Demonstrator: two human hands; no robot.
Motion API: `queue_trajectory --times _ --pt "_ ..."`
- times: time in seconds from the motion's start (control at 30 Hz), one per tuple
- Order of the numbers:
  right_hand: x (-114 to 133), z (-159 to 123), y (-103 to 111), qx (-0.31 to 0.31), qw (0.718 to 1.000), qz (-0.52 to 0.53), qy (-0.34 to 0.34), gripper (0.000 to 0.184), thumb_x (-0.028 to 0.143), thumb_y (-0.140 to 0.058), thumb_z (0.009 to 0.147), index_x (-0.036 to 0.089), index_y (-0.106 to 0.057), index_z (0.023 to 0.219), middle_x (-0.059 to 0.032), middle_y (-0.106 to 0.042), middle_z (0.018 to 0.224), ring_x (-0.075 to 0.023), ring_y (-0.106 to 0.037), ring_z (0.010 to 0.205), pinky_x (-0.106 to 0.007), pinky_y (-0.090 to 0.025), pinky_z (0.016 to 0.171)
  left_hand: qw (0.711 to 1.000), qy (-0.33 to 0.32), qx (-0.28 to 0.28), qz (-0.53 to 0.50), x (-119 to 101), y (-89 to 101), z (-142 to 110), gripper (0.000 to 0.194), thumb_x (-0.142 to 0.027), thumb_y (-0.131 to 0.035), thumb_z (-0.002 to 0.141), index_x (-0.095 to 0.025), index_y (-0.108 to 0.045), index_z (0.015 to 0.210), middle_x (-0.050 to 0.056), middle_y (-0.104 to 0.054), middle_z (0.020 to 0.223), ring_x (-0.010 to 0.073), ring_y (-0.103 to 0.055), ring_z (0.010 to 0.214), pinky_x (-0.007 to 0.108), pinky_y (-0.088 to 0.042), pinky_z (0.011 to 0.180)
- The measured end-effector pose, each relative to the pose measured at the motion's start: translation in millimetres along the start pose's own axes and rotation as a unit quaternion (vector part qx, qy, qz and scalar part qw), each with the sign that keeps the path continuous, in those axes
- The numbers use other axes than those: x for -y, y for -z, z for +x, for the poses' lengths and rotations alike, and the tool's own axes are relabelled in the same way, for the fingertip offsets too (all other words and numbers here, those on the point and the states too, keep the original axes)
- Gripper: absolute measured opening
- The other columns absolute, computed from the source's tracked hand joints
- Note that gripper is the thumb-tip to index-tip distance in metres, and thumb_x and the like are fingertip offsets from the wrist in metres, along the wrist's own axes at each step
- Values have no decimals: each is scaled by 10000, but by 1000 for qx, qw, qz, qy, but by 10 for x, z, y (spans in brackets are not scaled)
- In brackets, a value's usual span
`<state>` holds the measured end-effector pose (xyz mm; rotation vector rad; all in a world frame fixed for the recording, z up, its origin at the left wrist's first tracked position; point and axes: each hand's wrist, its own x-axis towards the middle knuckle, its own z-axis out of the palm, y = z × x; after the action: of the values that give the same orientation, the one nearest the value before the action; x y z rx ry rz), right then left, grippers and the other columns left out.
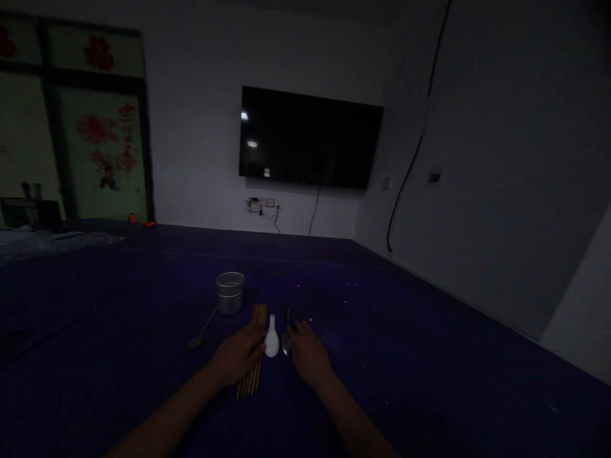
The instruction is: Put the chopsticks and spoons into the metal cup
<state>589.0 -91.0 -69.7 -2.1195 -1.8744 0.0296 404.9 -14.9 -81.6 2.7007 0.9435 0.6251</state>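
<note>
Set side by side already, seemingly: chopsticks point(249, 384), white spoon point(272, 344), metal spoon point(285, 345). Left outside row: metal cup point(230, 296), second spoon point(195, 343) near it. Lying over chopsticks with left hand point(240, 353), reaching metal spoon with right hand point(308, 353); cannot tell if pinching in either grip.

We see a dark blue-purple floor point(429, 369) that runs back to the walls, with a thin pale line across its far part. On it we find an upright metal cup point(230, 296), and a long-handled spoon point(195, 344) whose handle points to the cup's base. To the right we make out a bundle of chopsticks point(250, 383), a white spoon point(272, 344) just beside it, then a metal spoon point(286, 344). Small white specks point(345, 301) lie scattered; crumpled clear plastic point(52, 245) spreads far left.
</note>
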Motion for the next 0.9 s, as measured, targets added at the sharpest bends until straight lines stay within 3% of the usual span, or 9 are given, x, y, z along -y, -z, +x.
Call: queue_trajectory --times 0.53,0.73,0.8,0.9 --pt "55 -13 47 -13 1000 15 -1 447 243 -290 960 171 -502 1347 -107 -428 1444 -245 -273 1388 -394 -320 1072 1000 10 23 8 -50 53 -5 451 -366 -378 916 -192 -529 1303 85 -486 1412 224 -393 1338 370 -338 1098" --pt "45 0 40 -17 1000 20 1 452 244 -290 957 162 -501 1348 -114 -423 1447 -254 -279 1385 -391 -317 1073 999 -4 -32 28 -98 116 1 404 -364 -346 930 -207 -573 1224 78 -589 1298 206 -503 1233 343 -398 1035" --pt "38 3 35 -18 1000 25 4 455 247 -287 957 157 -501 1348 -120 -423 1446 -262 -280 1384 -398 -315 1074 997 23 -51 59 -124 180 16 391 -355 -313 940 -194 -618 1125 87 -651 1185 202 -574 1128 329 -437 969" --pt "29 2 26 -20 999 35 7 457 247 -284 956 157 -502 1348 -124 -425 1444 -265 -276 1385 -408 -304 1079 978 122 -67 152 -135 323 37 411 -330 -289 940 -153 -659 945 120 -692 1000 229 -633 969 346 -468 857"
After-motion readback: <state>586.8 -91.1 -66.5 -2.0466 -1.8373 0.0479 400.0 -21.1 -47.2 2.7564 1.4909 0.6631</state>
